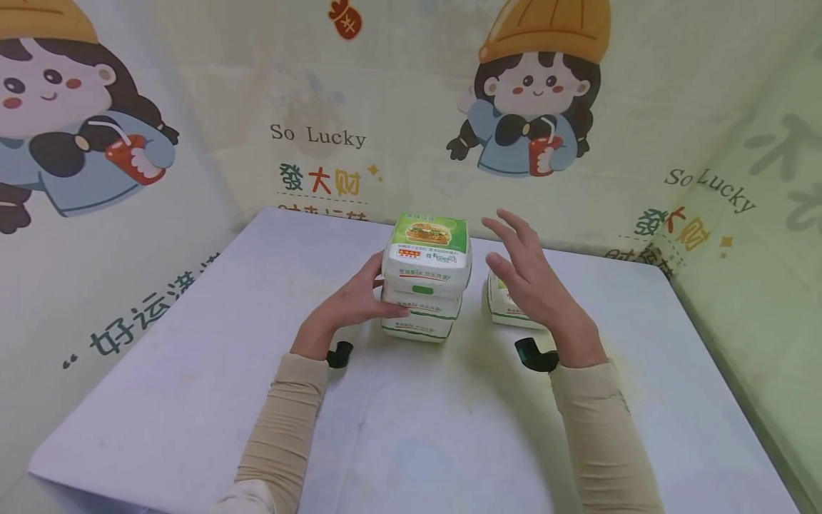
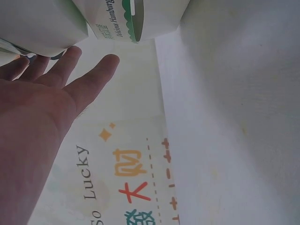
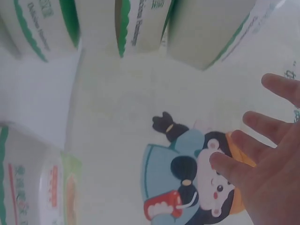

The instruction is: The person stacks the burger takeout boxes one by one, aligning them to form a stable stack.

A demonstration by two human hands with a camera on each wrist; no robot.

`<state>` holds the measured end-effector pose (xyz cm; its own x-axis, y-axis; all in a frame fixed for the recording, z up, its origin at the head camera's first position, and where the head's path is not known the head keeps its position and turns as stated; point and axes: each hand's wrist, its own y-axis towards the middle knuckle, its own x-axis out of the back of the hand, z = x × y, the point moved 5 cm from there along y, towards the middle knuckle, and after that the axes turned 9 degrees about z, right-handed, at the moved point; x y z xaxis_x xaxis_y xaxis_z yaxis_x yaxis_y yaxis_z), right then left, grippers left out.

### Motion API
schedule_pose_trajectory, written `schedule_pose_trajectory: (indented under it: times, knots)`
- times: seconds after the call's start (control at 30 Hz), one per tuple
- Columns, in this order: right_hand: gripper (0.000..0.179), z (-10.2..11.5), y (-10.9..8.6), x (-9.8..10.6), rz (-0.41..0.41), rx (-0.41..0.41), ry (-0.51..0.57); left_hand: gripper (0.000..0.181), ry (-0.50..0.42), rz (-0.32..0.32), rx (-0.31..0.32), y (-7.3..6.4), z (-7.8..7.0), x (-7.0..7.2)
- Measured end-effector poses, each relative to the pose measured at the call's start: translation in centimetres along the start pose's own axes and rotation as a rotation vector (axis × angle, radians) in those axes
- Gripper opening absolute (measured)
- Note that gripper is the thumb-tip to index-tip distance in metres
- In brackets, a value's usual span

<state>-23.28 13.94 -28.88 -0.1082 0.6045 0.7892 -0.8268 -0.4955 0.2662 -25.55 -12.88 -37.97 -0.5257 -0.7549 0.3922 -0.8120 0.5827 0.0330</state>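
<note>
White-and-green paper burger boxes stand in a stack in the head view, the top box (image 1: 427,265) with a burger picture on its lid over a lower box (image 1: 424,327). My left hand (image 1: 349,296) rests on the stack's left side, thumb along the lower front. In the left wrist view its fingers (image 2: 96,79) are straight and reach up against the white box wall (image 2: 42,26). To the right of the stack, my right hand (image 1: 529,275) is raised with spread fingers, holding nothing. Behind it, partly hidden, is another burger box (image 1: 504,303).
All the boxes are on a white table (image 1: 417,428). A printed cloth backdrop (image 1: 398,107) with cartoon figures and lettering rises behind the table and on both sides. Black camera pieces (image 1: 536,355) sit at both wrists.
</note>
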Motion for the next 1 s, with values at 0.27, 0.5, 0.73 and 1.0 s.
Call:
schedule_pose_trajectory:
  times: [0.27,0.5,0.73,1.0]
  knots:
    - [0.057,-2.2,-1.5,0.5,-0.035,-0.034,0.037,0.103,-0.023,0.002,0.043,-0.2,0.0,0.0]
    - [0.055,-4.2,-3.0,0.9,-0.08,-0.058,0.061,0.102,-0.036,0.009,0.051,-0.1,0.0,-0.1]
    - [0.053,-6.3,-4.4,0.9,-0.106,-0.132,0.051,0.1,-0.021,0.006,0.014,0.1,0.1,-0.1]
    - [0.056,-8.0,-5.2,0.4,-0.09,-0.193,0.041,0.099,-0.029,0.004,0.037,-0.2,0.0,0.0]
